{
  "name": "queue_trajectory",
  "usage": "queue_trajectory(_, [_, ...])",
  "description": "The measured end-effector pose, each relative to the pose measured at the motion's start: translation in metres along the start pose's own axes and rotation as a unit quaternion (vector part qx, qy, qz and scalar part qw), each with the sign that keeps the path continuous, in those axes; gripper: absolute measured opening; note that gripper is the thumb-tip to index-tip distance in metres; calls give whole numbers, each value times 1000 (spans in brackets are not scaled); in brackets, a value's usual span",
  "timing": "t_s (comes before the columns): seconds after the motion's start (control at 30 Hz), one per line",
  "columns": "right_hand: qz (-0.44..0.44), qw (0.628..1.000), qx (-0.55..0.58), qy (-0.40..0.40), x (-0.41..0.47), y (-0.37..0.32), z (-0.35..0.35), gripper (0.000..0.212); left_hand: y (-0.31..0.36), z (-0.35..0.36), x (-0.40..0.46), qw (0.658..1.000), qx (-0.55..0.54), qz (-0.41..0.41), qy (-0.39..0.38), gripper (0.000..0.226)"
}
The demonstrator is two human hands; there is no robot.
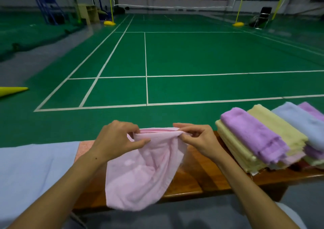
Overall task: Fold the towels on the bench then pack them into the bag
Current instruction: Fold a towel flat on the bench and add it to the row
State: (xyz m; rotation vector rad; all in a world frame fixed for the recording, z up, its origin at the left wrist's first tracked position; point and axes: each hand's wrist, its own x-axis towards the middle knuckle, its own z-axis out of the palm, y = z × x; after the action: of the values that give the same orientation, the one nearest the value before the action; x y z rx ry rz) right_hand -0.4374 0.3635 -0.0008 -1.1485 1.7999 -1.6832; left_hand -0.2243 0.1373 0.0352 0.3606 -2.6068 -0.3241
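Badminton court behind bench [196, 181]: both grips, left hand [117, 139] and right hand [198, 139], are pinching pink towel [140, 176] top edge, mid-fold; next, probably halving it downward.

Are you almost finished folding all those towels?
Partly. A stack of folded purple, yellow and blue towels already sits on the wooden bench. Left hand and right hand both pinch the top edge of a soft pink towel. A pale blue cloth lies spread out. No bag shows, so packing remains.
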Motion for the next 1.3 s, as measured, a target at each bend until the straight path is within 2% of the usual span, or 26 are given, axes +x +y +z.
queue_trajectory(0.1, [-38,998,-52,-22,9,-18,-7,21,2,-18,11,1000,3,28,6,59])
queue_trajectory(0.17, [-76,989,-125,-21,18,-36,-9,20,3,-33,21,999,-13,43,19,61])
queue_trajectory(0.33, [-166,931,-326,17,40,-94,-8,17,12,-77,49,996,8,72,58,64])
queue_trajectory(0.47, [-174,900,-398,25,49,-136,-7,18,23,-106,67,993,37,88,75,58])
queue_trajectory(0.57, [-165,888,-428,31,52,-164,-5,32,27,-120,77,991,47,89,87,53])
queue_trajectory(0.67, [-181,841,-509,39,55,-185,-6,30,34,-131,83,990,13,95,108,39])
queue_trajectory(0.7, [-176,836,-518,41,54,-190,-7,31,38,-134,83,988,-5,94,119,34])
queue_trajectory(0.8, [-148,882,-444,62,47,-195,-14,34,48,-138,78,984,-98,61,136,27])
queue_trajectory(0.93, [-121,942,-304,68,24,-187,-22,10,61,-138,58,966,-245,18,85,32])
queue_trajectory(1.0, [-124,955,-258,73,12,-181,-24,4,69,-141,47,947,-315,8,69,35])
queue_trajectory(1.07, [-132,965,-203,98,0,-178,-24,11,77,-145,39,933,-353,5,69,35])
queue_trajectory(1.17, [-134,977,-122,111,-9,-179,-26,21,85,-147,33,923,-376,-2,85,32])
queue_trajectory(1.3, [-111,985,-84,102,0,-166,-26,19,82,-135,38,923,-374,-23,90,27])
